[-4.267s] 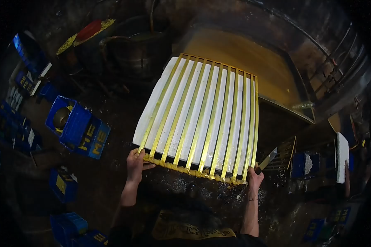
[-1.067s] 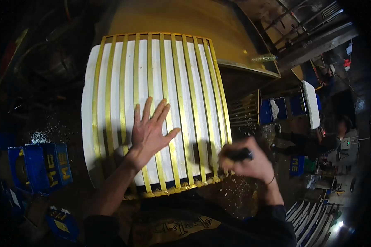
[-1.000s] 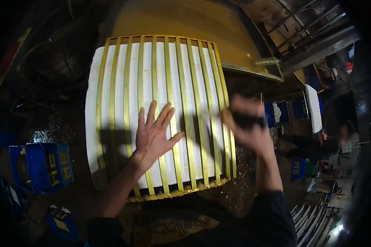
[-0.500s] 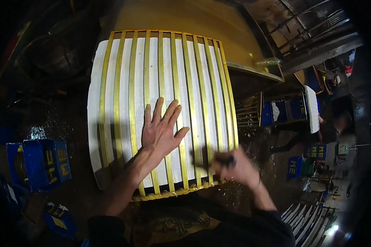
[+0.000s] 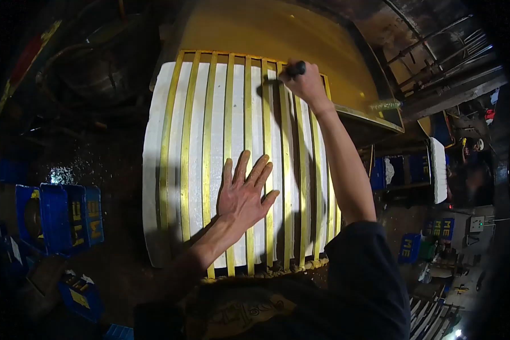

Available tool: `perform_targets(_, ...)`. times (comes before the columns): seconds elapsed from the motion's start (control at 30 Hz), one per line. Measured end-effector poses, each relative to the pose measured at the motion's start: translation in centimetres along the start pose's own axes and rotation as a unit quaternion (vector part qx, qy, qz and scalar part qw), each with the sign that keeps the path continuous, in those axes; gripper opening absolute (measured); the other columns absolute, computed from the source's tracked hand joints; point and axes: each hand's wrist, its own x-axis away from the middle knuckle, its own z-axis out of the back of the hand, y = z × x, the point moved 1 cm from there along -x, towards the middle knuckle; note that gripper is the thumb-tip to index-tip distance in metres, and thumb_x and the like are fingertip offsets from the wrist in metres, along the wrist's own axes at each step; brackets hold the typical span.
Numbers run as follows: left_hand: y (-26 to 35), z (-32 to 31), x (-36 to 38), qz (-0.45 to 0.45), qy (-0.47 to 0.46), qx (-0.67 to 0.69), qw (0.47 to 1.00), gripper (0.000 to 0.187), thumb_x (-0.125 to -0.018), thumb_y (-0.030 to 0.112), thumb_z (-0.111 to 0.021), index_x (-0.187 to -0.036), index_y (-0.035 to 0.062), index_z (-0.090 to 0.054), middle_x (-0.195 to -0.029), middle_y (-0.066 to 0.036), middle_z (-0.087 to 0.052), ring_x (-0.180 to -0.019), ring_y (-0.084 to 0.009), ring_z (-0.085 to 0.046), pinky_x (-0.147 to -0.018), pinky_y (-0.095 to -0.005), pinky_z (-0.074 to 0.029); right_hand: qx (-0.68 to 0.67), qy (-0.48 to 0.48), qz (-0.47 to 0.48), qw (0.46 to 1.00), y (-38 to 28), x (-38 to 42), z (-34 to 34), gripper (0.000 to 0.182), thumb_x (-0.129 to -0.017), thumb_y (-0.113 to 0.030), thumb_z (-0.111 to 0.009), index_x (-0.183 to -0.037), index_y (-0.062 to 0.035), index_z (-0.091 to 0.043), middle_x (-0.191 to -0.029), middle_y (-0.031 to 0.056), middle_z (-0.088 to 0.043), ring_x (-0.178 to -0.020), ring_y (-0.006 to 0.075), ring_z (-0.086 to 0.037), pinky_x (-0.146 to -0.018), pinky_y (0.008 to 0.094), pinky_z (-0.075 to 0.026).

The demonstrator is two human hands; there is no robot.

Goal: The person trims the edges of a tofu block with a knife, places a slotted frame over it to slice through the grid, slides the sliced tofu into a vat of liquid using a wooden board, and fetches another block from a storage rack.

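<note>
A white slab (image 5: 156,164) lies under a frame of long yellow slats (image 5: 208,136). My left hand (image 5: 245,195) rests flat on the slats near the middle, fingers spread and holding nothing. At the frame's far edge, right of centre, my right hand (image 5: 307,86) is closed around a black-handled tool (image 5: 296,68). Only the handle end shows clearly; the rest of the tool is hidden by the hand and shadow. My right forearm reaches over the right-hand slats.
Beyond the frame is a large tray of brownish liquid (image 5: 260,25) with a metal rim. Blue crates (image 5: 56,218) stand on the wet floor at left, and more blue crates (image 5: 409,247) at right. Another white slab (image 5: 438,170) stands near a person at far right.
My right hand has moved with the tool from the frame's near edge to its far edge. My left hand stays flat on the slats. The whole view has shifted slightly.
</note>
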Motion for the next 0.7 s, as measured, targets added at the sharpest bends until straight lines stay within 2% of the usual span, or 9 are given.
perform_targets(0.07, 0.0, 0.0, 0.0, -0.001, 0.007, -0.012, 1.0, 0.063, -0.099, 0.051, -0.035, -0.15, 0.0151, -0.036, -0.159, 0.001, -0.025, -0.149, -0.0315, -0.011, -0.119, -0.0537, -0.003, 0.001, -0.086, 0.019, 0.996, -3.1, 6.9, 3.3, 0.016, -0.073, -0.021, -0.071, -0.074, -0.0068, -0.063, -0.063, 0.0159, -0.062, -0.063, 0.0359, -0.063, -0.058, 0.0436, -0.051)
perform_targets(0.17, 0.1, 0.1, 0.0, -0.003, 0.031, -0.01, 0.999, 0.057, -0.099, 0.045, -0.037, -0.148, 0.0138, -0.04, -0.157, 0.0, -0.029, -0.147, -0.0322, -0.015, -0.119, -0.0545, -0.008, -0.241, -0.246, -0.167, 0.924, -13.7, 19.8, 12.5, 0.012, -0.074, -0.017, -0.069, -0.074, -0.0077, -0.062, -0.06, 0.0141, -0.06, -0.055, 0.033, -0.062, -0.052, 0.039, -0.05)
perform_targets(0.2, 0.1, -0.1, 0.0, -0.005, 0.04, -0.01, 0.999, 0.056, -0.099, 0.043, -0.038, -0.147, 0.0139, -0.041, -0.157, -0.001, -0.031, -0.147, -0.0326, -0.016, -0.119, -0.0545, -0.009, -0.242, -0.366, -0.326, 0.838, -17.6, 22.0, 15.7, 0.008, -0.074, -0.013, -0.068, -0.075, -0.0069, -0.064, -0.059, 0.0147, -0.06, -0.055, 0.0319, -0.063, -0.054, 0.0388, -0.051)
perform_targets(0.27, 0.1, 0.1, 0.1, -0.016, 0.06, 0.0, 0.998, 0.054, -0.099, 0.039, -0.042, -0.144, 0.0095, -0.044, -0.156, -0.007, -0.032, -0.145, -0.0354, -0.02, -0.117, -0.0562, -0.013, -0.193, -0.398, -0.268, 0.856, -19.5, 24.3, 17.1, 0.01, -0.074, -0.014, -0.07, -0.078, -0.0056, -0.068, -0.058, 0.0156, -0.061, -0.056, 0.0309, -0.065, -0.056, 0.0392, -0.052)
perform_targets(0.37, -0.2, 1.1, -0.2, -0.008, 0.086, 0.027, 0.996, 0.055, -0.098, 0.035, -0.044, -0.143, 0.003, -0.043, -0.155, -0.014, -0.031, -0.144, -0.0383, -0.023, -0.116, -0.0582, -0.017, -0.276, -0.442, -0.146, 0.841, -18.6, 21.8, 16.3, 0.022, -0.07, -0.015, -0.077, -0.086, -0.0006, -0.071, -0.066, 0.0153, -0.066, -0.055, 0.0261, -0.065, -0.057, 0.0353, -0.054)
perform_targets(0.47, -2.6, 3.4, -0.3, 0.02, 0.128, 0.031, 0.991, 0.058, -0.097, 0.032, -0.049, -0.142, -0.0038, -0.041, -0.155, -0.023, -0.027, -0.144, -0.0424, -0.021, -0.116, -0.0583, -0.017, -0.239, -0.642, -0.076, 0.724, -17.5, 15.4, 11.9, 0.025, -0.077, -0.025, -0.073, -0.084, -0.0016, -0.071, -0.067, 0.0116, -0.068, -0.056, 0.0217, -0.065, -0.056, 0.0316, -0.052)
perform_targets(0.5, -3.5, 4.3, -0.3, 0.045, 0.138, 0.002, 0.989, 0.059, -0.096, 0.031, -0.051, -0.142, -0.0043, -0.041, -0.155, -0.025, -0.025, -0.145, -0.0432, -0.019, -0.116, -0.0579, -0.016, -0.245, -0.644, -0.067, 0.721, -17.0, 15.2, 11.0, 0.025, -0.077, -0.025, -0.073, -0.084, -0.0016, -0.071, -0.067, 0.0116, -0.068, -0.056, 0.0217, -0.065, -0.056, 0.0316, -0.052)
perform_targets(0.6, -5.4, 6.9, 0.4, 0.046, 0.126, -0.012, 0.991, 0.061, -0.094, 0.033, -0.055, -0.143, -0.0007, -0.042, -0.156, -0.024, -0.023, -0.145, -0.0438, -0.017, -0.116, -0.0593, -0.013, -0.339, -0.598, -0.216, 0.694, -15.6, 15.4, 11.3, 0.025, -0.084, -0.028, -0.068, -0.087, -0.0034, -0.072, -0.065, 0.0081, -0.068, -0.052, 0.015, -0.062, -0.052, 0.0287, -0.051)
perform_targets(0.7, -8.5, 6.2, 2.3, 0.094, 0.155, -0.081, 0.98, 0.058, -0.094, 0.034, -0.059, -0.142, 0.0043, -0.045, -0.154, -0.019, -0.031, -0.144, -0.0387, -0.024, -0.116, -0.0536, -0.024, -0.33, -0.572, -0.206, 0.722, -14.6, 18.7, 13.3, 0.025, -0.085, -0.027, -0.067, -0.095, -0.0042, -0.072, -0.066, 0.0083, -0.069, -0.051, 0.0147, -0.062, -0.052, 0.0283, -0.051)
